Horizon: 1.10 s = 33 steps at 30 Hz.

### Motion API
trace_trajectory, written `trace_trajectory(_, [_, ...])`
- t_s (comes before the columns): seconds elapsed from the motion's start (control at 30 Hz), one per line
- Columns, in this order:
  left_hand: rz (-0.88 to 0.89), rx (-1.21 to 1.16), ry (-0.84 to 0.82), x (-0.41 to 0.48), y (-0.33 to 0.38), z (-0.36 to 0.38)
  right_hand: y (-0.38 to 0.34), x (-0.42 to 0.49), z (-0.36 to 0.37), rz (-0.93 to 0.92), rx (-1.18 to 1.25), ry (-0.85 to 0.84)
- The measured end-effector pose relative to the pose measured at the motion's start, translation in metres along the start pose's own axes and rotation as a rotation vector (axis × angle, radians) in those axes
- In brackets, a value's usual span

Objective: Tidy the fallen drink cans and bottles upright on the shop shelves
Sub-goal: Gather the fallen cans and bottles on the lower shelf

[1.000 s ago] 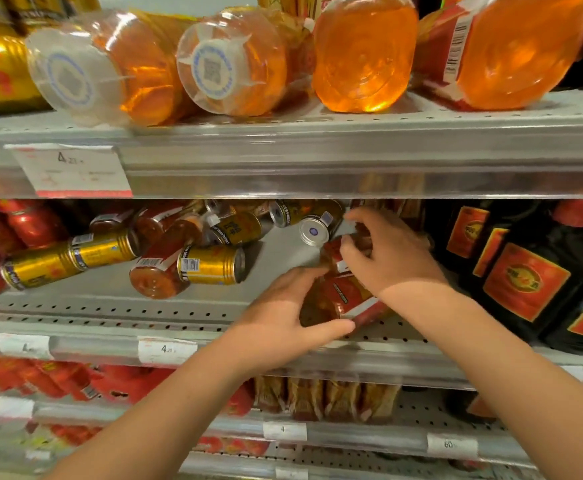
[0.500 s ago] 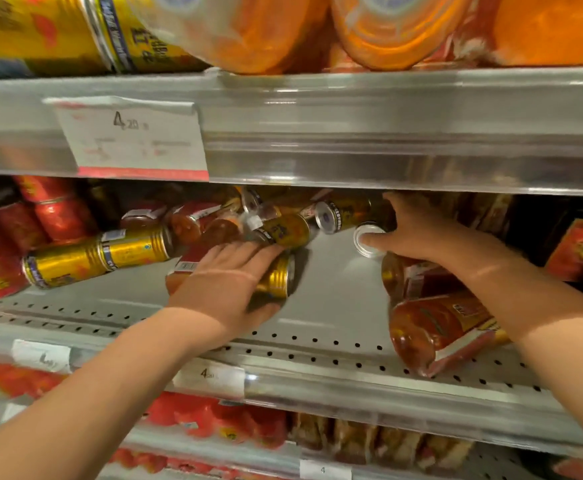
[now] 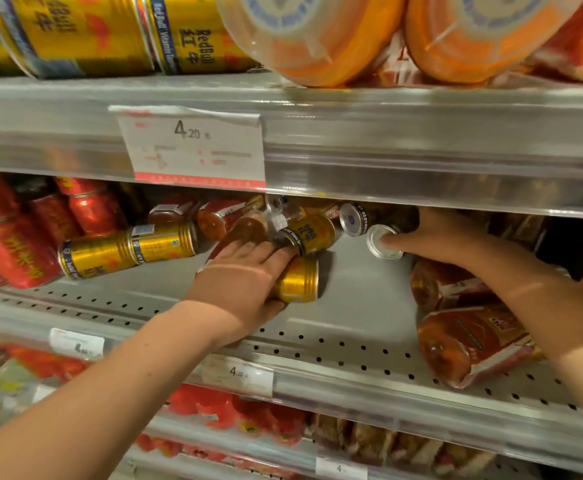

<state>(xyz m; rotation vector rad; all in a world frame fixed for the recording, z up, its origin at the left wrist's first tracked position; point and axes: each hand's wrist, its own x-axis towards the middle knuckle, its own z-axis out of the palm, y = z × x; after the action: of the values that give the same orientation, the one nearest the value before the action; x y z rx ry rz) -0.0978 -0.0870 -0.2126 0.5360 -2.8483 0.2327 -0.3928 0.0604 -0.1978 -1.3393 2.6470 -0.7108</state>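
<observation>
Under your left hand [image 3: 245, 282], the gold can [image 3: 298, 280] is glossy metal, the shelf [image 3: 352, 306] matt perforated metal. In your right hand [image 3: 445, 240], the dark can [image 3: 374, 237] has a shiny silver end; below, the bottle [image 3: 463, 344] is clear glossy plastic.

The left arm [image 3: 110, 393] comes in bare from the lower left, with the forearm rising to the right and the wrist straight. The left hand [image 3: 245, 282] lies palm down, fingers together and pointing away. They drape over a gold can [image 3: 300, 280] at the right of the palm, and the thumb hooks under it. The right arm [image 3: 560, 323] enters bare from the right edge and angles up and leftward. The right hand [image 3: 435, 242] is knuckles up, fingers curled over a silver-topped can [image 3: 381, 244], thumb tip on its rim. Its fingertips are hidden. The 2 hands are well apart.
</observation>
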Motion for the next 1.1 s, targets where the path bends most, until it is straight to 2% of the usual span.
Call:
trace_trajectory(0.13, [-0.012, -0.012, 0.029, -0.009, 0.008, -0.005, -0.031, -0.023, -0.002, -0.16, 0.114, 0.166])
trace_trajectory(0.23, [-0.02, -0.126, 0.022, -0.026, 0.011, -0.013, -0.063, -0.05, -0.003, -0.234, 0.196, 0.225])
trace_trajectory(0.47, [-0.195, -0.343, 0.134, -0.089, -0.016, -0.044, -0.137, -0.08, 0.011, -0.263, 0.32, 0.06])
trace_trajectory(0.6, [-0.32, -0.327, 0.154, -0.112, -0.072, -0.052, -0.184, -0.079, 0.028, -0.182, 0.267, 0.038])
trace_trajectory(0.73, [-0.424, -0.258, 0.093, -0.115, -0.132, -0.046, -0.234, -0.068, 0.054, -0.161, 0.166, -0.003])
trace_trajectory(0.87, [-0.406, -0.306, 0.07, -0.117, -0.172, -0.029, -0.27, -0.063, 0.089, -0.219, 0.123, 0.012])
trace_trajectory(1.1, [-0.192, -0.282, 0.013, -0.12, -0.212, -0.018, -0.285, -0.048, 0.127, -0.18, -0.086, -0.053])
